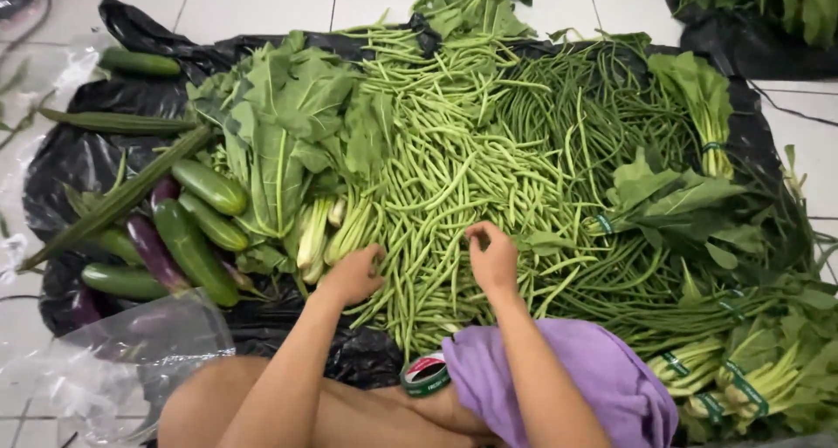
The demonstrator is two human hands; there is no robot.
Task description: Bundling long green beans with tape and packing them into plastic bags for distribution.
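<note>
Under both hands (353, 273), beans (436, 195) lengthwise away

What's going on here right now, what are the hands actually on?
A person sits at a black plastic sheet spread with vegetables. Both hands rest on the pile of light green beans: the left hand at its near left edge, the right hand with fingers curled into the beans. Cucumbers and leafy greens lie to the left, and a tape roll sits by the knee.

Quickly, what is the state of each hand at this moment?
Left hand: fingers curled into the pile of thin light green beans; grip cannot be told.
Right hand: curled on the same beans; cannot be told.
</note>
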